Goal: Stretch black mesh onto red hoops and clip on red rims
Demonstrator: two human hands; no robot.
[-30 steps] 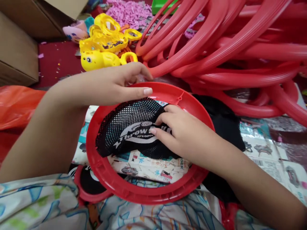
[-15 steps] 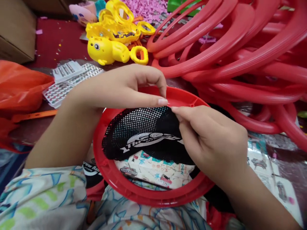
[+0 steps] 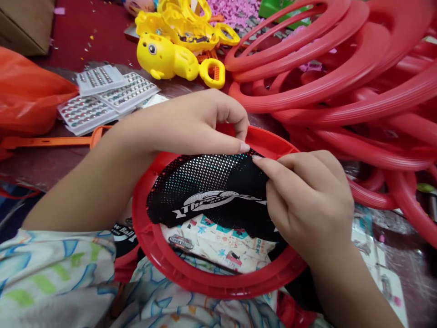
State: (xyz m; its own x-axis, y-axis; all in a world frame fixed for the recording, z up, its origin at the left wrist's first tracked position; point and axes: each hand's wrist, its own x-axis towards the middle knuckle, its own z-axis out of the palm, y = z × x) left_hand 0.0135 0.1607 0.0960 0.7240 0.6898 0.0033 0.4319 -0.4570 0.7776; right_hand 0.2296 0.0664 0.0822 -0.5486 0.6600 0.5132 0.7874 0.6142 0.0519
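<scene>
In the head view, a red ring (image 3: pixel 208 281) lies over the person's lap, its open face turned up. It shows as an oval, the longer way running left to right across the body. Inside it, a black mesh (image 3: pixel 205 175) covers the far part and its near edge hangs loose; through the gap below shows a printed sheet (image 3: pixel 218 248). The white lettering (image 3: pixel 211 200) on the mesh runs left to right, reading upright from the person's side.

The ring sits between the two hands and nearer the body, with both meeting at its far rim. The left hand (image 3: pixel 201 123) comes in over the far left of the rim, wrist bent, thumb stretched to the right and index finger curled down; their tips draw together at the rim beside the mesh edge, and whether they grip rim, mesh or both I cannot tell. The right hand (image 3: pixel 310 196) reaches up from the right, fingers folded under, its fingertips pinching the mesh edge just beside the left thumb. Beyond the ring are red hoops (image 3: pixel 273 105) and a yellow toy (image 3: pixel 155 57).
</scene>
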